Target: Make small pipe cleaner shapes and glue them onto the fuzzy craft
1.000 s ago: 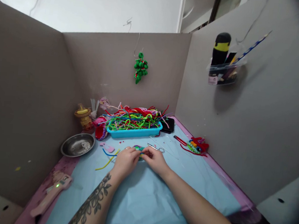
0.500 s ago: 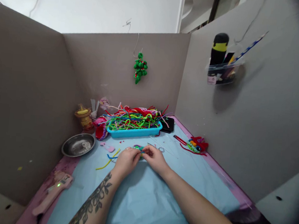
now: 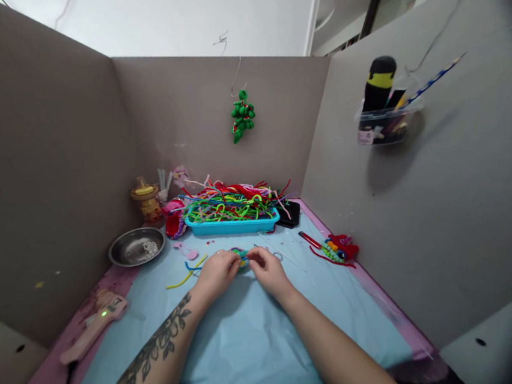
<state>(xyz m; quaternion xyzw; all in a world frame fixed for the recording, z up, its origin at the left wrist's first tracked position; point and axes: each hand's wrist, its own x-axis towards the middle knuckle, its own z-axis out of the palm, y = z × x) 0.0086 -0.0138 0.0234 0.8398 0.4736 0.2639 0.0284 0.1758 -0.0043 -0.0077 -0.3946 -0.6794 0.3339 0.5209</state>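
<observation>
Between my hands is a small multicoloured pipe-cleaner piece (image 3: 243,261), mostly teal and green with touches of yellow and purple. My left hand (image 3: 219,274) is closed on its left side, thumb and fingers pinched together. At the right edge my right hand (image 3: 269,273) pinches the same piece; its fingertips partly hide what they grip. A blue pipe cleaner (image 3: 191,267) sticks out left of my left hand, and I cannot tell whether it joins the piece. Across it lies a yellow pipe cleaner (image 3: 179,283) on the blue sheet.
Behind my hands stands a blue tray (image 3: 234,227) heaped with pipe cleaners. A metal bowl (image 3: 118,252) and a pink glue gun (image 3: 94,333) with a green light are at left. Scissors (image 3: 278,256) lie beyond my right hand; a red-handled tool (image 3: 309,240) lies farther right.
My fingertips have drawn slightly apart, the right hand shifting a little to the right, so more of the coloured piece shows between them. The whole view has also shifted slightly.
</observation>
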